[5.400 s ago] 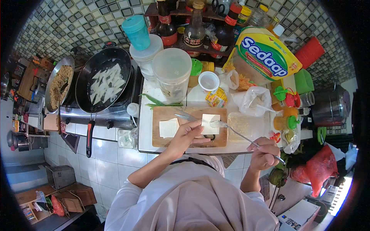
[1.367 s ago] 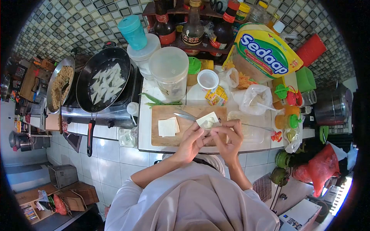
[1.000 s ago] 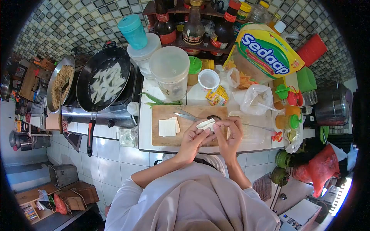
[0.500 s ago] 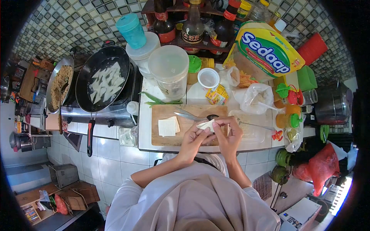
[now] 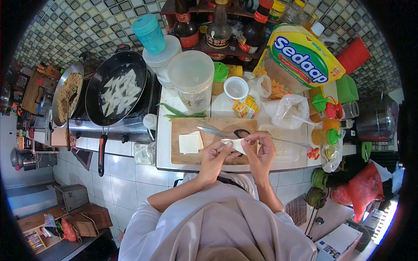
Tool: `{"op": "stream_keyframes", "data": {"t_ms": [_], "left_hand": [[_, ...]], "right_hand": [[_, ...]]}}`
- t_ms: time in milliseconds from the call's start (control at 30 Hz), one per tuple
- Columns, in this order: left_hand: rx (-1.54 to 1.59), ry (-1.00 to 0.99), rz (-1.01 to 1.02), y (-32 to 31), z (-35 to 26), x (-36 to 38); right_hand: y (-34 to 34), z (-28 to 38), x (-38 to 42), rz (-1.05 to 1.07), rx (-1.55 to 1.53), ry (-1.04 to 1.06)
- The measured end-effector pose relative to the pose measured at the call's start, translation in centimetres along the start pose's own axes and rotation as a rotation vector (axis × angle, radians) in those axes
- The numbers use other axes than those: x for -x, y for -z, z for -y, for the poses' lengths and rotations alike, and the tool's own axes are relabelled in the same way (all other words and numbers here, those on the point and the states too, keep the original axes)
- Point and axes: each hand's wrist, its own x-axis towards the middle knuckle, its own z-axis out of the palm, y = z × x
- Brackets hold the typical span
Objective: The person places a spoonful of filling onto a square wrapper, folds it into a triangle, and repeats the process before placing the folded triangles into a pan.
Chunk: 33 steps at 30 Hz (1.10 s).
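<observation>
Both hands pinch a small folded pastry wrapper [image 5: 234, 144] above the wooden cutting board [image 5: 191, 159]. My left hand [image 5: 215, 158] grips its left end, while my right hand [image 5: 260, 152] has the right end between thumb and fingers. A stack of square wrappers [image 5: 188, 144] lies on the board to the left. Behind the hands, a knife [image 5: 212, 130] and a spoon [image 5: 242, 133] with a dark bowl rest on the board. Any filling inside the folded wrapper is hidden by my fingers.
On the stove at left, a black frying pan [image 5: 98, 102] holds pale pieces, beside a pan of brown crumbly food [image 5: 69, 93]. Jars, a tall clear container [image 5: 190, 82], a plastic bag [image 5: 289, 111] and a Sedaap pouch [image 5: 300, 54] crowd the counter's back. A clear tray [image 5: 289, 152] sits right.
My hands have drawn slightly apart, and the wrapper between them now looks longer and flatter, lying more level. The wrapper stack and the other things stay put.
</observation>
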Motion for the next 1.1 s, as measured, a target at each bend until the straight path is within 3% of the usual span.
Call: {"op": "stream_keyframes", "data": {"t_ms": [333,500,700,767,1100], "left_hand": [[-0.032,-0.11,-0.002,0.5,-0.9,0.0],[-0.081,-0.123,-0.035,1.3,-0.8,-0.2],[0.029,0.031,0.019,0.5,-1.3,0.2],[-0.174,0.067,0.169,-0.1,-1.8,0.5],[-0.19,0.234,0.262,0.5,-1.9,0.4]], "right_hand": [[0.5,0.5,0.4,0.113,-0.116,-0.077],[0.7,0.9,0.6,0.283,-0.211,-0.162],[0.6,1.0,0.5,0.229,-0.237,-0.193],[0.6,1.1,0.4,0.2,-0.214,-0.197],[0.6,1.0,0.5,0.143,-0.212,-0.199]]}}
